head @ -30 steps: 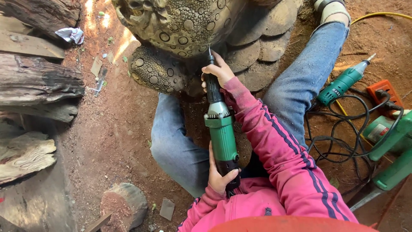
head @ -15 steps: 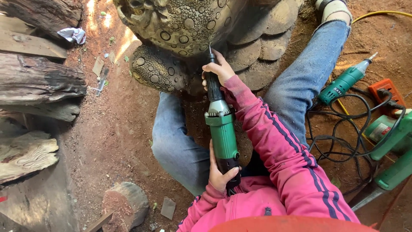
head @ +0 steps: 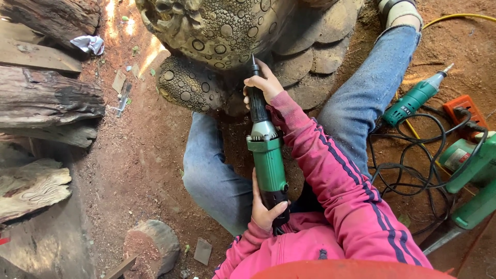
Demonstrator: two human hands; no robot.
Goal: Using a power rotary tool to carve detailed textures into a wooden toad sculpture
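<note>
- The left hand [head: 266, 209] sits close to the body, fingers and thumb wrapped round the rear of the green power tool [head: 266, 155], grip closed on it.
- The left sleeve is pink and bent sharply at the wrist.
- The right hand [head: 264, 82] is stretched forward, fingers curled round the tool's black front neck, grip closed.
- The right arm runs out long and nearly straight in a pink sleeve with dark stripes.
- Both legs, in blue jeans, are spread apart on the dirt floor.
</note>
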